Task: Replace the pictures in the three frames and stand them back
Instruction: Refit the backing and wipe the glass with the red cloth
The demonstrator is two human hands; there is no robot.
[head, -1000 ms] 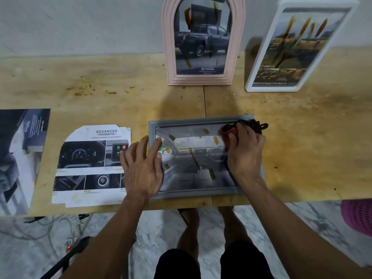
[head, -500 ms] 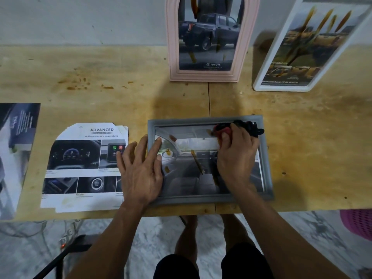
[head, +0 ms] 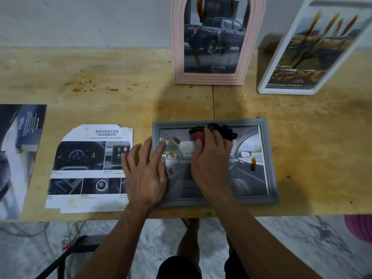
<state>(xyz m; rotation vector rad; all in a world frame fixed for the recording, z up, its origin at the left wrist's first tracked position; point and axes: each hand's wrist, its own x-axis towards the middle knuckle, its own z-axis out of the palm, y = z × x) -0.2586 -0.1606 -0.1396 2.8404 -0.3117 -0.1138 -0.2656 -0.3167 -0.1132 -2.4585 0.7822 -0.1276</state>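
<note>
A grey frame (head: 270,158) lies flat near the table's front edge, holding a car-interior picture with brown smears on its glass. My left hand (head: 145,172) presses flat on the frame's left edge, fingers spread. My right hand (head: 210,158) grips a red and black cloth (head: 198,134) against the upper middle of the glass. A pink arched frame (head: 218,40) with a truck picture stands at the back. Right of it leans a white frame (head: 314,49), its glass streaked brown.
A loose arched "ADVANCED" dashboard picture (head: 88,168) lies left of the grey frame. Another dark print (head: 18,156) hangs over the table's left end. A wall runs behind the wooden table (head: 80,101). A pink basket (head: 360,228) sits on the floor at right.
My right hand has slid the cloth leftward across the glass, uncovering the picture's right side. My left hand stays pressed on the frame's left edge.
</note>
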